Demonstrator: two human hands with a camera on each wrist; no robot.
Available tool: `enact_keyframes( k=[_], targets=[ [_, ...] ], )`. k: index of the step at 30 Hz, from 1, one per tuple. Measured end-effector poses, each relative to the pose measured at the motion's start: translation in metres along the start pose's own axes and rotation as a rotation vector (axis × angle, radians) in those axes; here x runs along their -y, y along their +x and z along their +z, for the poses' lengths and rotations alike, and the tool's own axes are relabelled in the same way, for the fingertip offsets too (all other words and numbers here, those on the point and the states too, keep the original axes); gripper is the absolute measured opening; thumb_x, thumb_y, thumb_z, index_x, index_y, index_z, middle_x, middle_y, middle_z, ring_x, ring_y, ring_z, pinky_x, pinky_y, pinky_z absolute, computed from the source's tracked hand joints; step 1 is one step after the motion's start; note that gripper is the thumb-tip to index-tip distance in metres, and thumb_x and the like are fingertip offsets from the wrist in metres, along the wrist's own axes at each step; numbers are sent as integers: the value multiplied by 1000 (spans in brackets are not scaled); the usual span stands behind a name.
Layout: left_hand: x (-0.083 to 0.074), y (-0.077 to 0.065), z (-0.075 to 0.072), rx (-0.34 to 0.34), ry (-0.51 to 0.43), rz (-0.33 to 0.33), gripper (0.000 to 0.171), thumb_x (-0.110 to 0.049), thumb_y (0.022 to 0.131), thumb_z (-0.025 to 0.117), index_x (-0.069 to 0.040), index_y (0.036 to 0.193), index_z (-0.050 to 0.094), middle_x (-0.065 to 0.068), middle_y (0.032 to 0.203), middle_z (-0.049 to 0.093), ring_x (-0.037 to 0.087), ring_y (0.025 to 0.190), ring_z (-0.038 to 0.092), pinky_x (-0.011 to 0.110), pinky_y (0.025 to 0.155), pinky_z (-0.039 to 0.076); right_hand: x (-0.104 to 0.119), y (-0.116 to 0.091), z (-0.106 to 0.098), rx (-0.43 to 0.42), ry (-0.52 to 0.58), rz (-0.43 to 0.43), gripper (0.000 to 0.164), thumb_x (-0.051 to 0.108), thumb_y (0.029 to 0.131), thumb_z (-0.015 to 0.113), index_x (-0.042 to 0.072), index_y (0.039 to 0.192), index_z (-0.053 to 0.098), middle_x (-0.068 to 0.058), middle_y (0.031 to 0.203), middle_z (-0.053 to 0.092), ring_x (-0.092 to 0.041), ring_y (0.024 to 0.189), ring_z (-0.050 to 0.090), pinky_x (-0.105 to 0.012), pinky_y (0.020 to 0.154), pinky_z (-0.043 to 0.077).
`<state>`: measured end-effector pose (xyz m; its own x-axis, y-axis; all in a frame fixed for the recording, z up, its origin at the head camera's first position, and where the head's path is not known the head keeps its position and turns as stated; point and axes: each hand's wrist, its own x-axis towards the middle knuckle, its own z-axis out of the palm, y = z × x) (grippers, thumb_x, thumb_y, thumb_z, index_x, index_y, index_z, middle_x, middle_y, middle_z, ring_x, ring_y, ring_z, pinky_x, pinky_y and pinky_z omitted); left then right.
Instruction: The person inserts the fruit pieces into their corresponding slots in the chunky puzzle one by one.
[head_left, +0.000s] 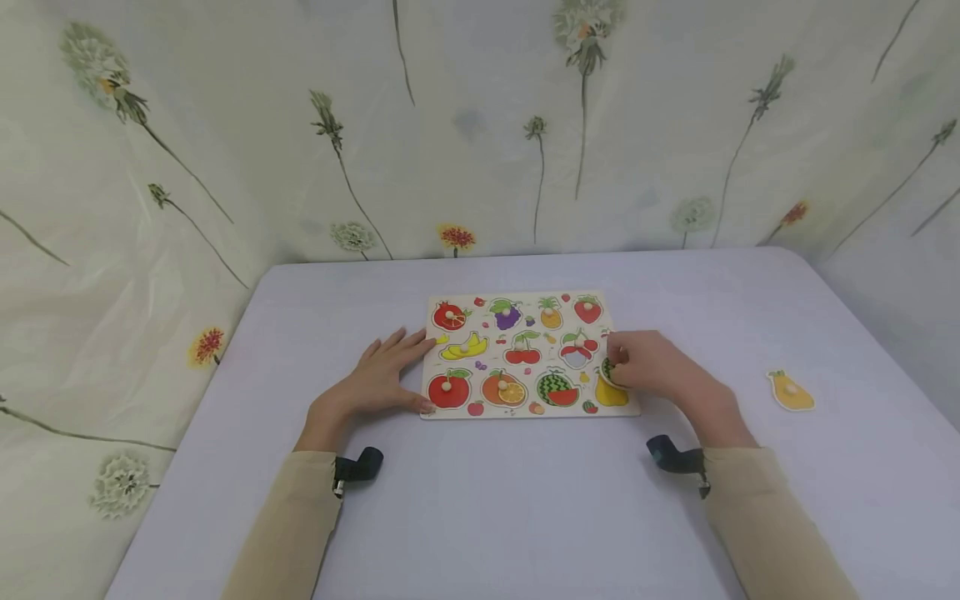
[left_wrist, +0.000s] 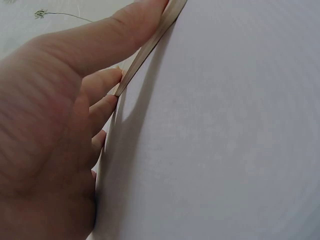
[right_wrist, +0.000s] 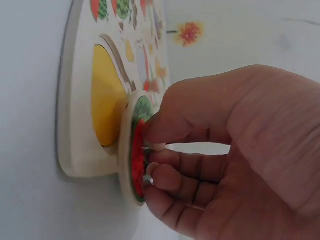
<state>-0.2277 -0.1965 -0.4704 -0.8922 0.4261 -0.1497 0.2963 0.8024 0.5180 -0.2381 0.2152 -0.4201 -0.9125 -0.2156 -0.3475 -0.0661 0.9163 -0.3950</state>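
A wooden fruit puzzle board (head_left: pixel 491 412) lies flat on the table. My left hand (head_left: pixel 382 375) spreads along its left side, fingers extended, with the thumb at the near left corner; the left wrist view shows them against the board's edge (left_wrist: pixel 150 47). With my right hand (head_left: pixel 652 367) I pinch a watermelon puzzle piece (right_wrist: pixel 137 150) by its knob. The piece stands tilted over the board's near right corner, partly covering the yellow pear recess (right_wrist: pixel 105 95). A printed watermelon (head_left: pixel 557 388) without a knob shows on the board. My right fingers partly hide the held piece in the head view.
A yellow pear puzzle piece (head_left: pixel 791 392) lies on the table right of my right hand. Other knobbed pieces sit in the board, among them an apple (head_left: pixel 453 390), an orange (head_left: pixel 495 387) and bananas (head_left: pixel 468 345). A flowered cloth (head_left: pixel 465 125) hangs behind the table.
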Motion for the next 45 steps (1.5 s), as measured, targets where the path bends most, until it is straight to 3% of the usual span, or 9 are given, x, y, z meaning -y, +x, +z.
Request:
enact_keyframes(
  k=[17, 25, 34, 39, 45],
  targets=[
    [2, 1, 2, 0, -1, 2, 105, -58, 70, 80, -30, 157, 29, -4, 168, 18, 26, 158, 1, 56, 126, 1, 33, 1, 23, -48, -15, -137, 7, 8, 85, 62, 13, 89, 62, -5, 86, 61, -22, 84, 55, -29, 65, 43],
    [1, 0, 2, 1, 9, -2, 104, -59, 71, 79, -31, 157, 28, -5, 168, 18, 26, 157, 1, 56, 126, 2, 45, 2, 34, -50, -18, -177, 2, 13, 86, 66, 14, 89, 65, -1, 85, 64, -18, 82, 56, -28, 65, 46],
    [-2, -1, 1, 1, -7, 2, 103, -56, 72, 80, -28, 157, 29, -4, 168, 18, 27, 157, 1, 57, 126, 1, 48, 3, 39, -78, -2, -199, 5, 16, 88, 68, 15, 92, 69, -1, 89, 66, -18, 82, 56, -26, 63, 47],
    [-2, -1, 0, 2, -6, -4, 103, -56, 72, 80, -28, 157, 29, -4, 168, 18, 27, 157, 1, 57, 126, 1, 51, 2, 40, -81, 6, -209, 4, 14, 88, 67, 14, 91, 69, -2, 87, 65, -17, 73, 57, -27, 58, 47],
    [-2, -1, 0, 1, -8, -3, 102, -55, 72, 80, -28, 157, 29, -4, 168, 19, 27, 157, 2, 57, 126, 2, 55, 3, 44, -98, -22, -238, 3, 15, 88, 67, 13, 90, 69, 1, 83, 64, -18, 79, 55, -28, 66, 46]
  ],
)
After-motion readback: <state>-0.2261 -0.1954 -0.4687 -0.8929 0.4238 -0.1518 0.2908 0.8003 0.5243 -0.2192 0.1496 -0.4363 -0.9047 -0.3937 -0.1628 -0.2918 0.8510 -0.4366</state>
